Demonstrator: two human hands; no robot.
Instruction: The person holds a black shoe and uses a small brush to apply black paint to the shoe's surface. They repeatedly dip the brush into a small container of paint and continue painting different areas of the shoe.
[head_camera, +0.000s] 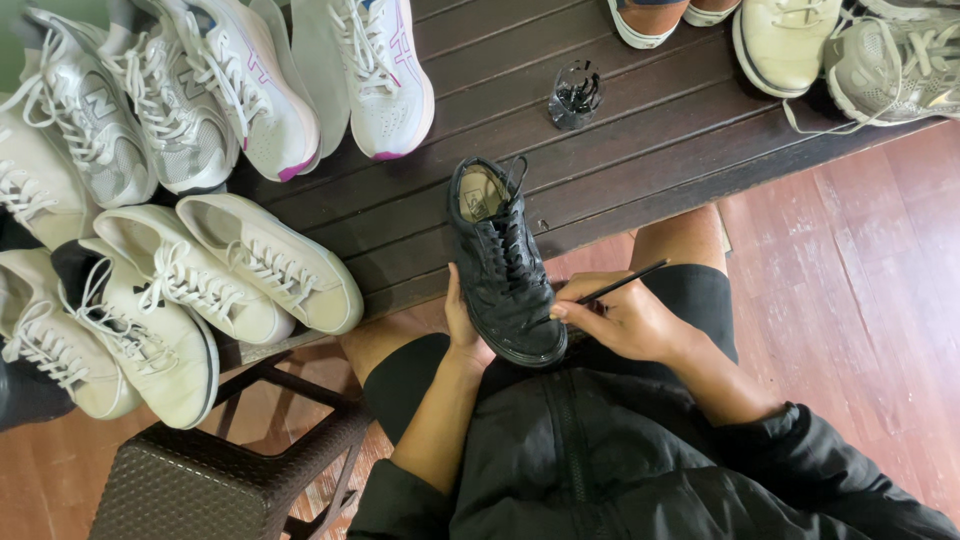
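A dark slatted wooden bench (640, 150) runs across the top of the view above a reddish plank floor (880, 300). Along its left end and left front edge crowd white lace-up sneakers (200, 290), some with pink trim; more pale shoes (790, 40) sit at its right far corner. A brown woven stool (210, 480) stands at the bottom left.

Over the bench's front edge, above the person's lap, the black lace-up shoe (505, 265) lies toe toward the body, smooth, with its insole showing. The left hand (462, 325) cups its sole from beneath, fingers mostly hidden behind it. The right hand (625, 320) pinches a thin dark brush handle (620, 285) between narrow fingertips at the shoe's toe side. A small clear glass jar (575, 95) with dark contents stands mid-bench, well apart.
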